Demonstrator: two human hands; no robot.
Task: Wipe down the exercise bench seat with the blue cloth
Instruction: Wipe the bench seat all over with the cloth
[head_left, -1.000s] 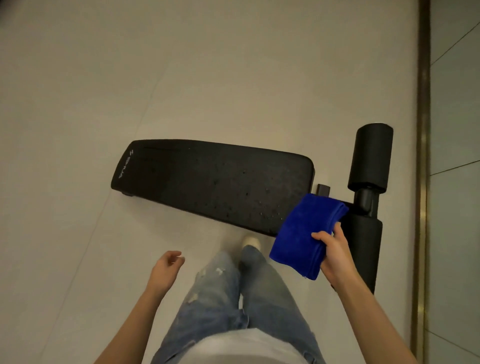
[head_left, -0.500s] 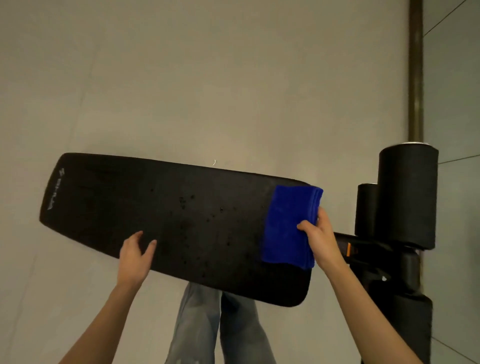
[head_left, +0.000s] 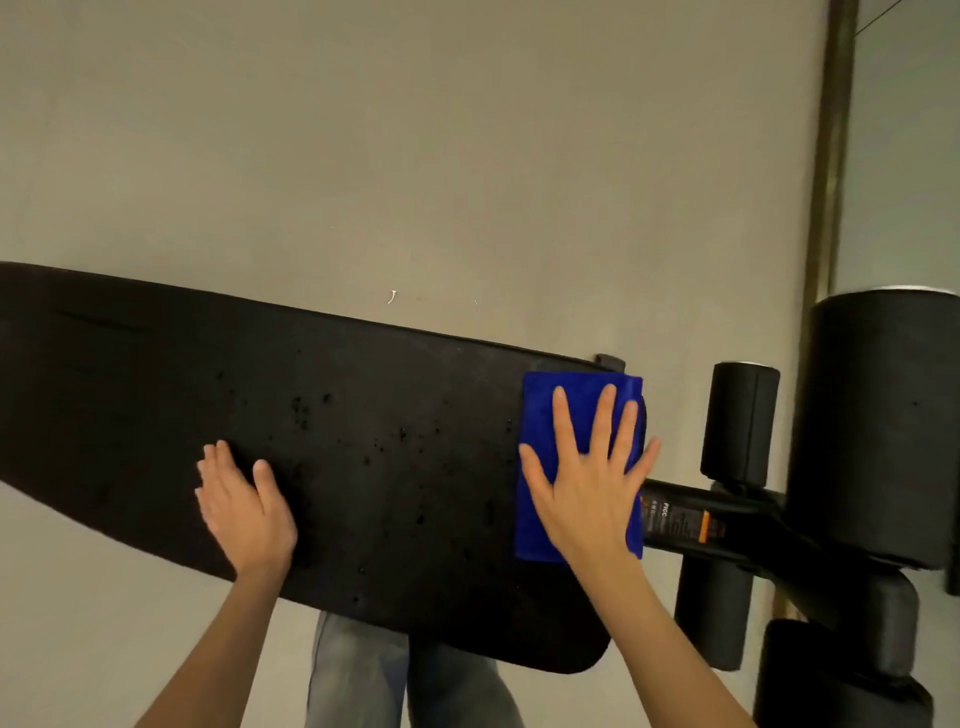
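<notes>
The long black padded bench seat stretches across the view, dotted with small droplets. A folded blue cloth lies flat on its right end. My right hand presses on the cloth with fingers spread and straight. My left hand rests flat on the seat near its front edge, left of centre, holding nothing.
Black foam rollers and the bench's black frame bar stand at the right. A pale tiled floor lies all round, with a metal strip at the far right. My jeans-clad legs show below the seat.
The view has closed in on the bench. My right hand went from gripping the cloth's edge to pressing flat on it. My left hand settled flat on the seat.
</notes>
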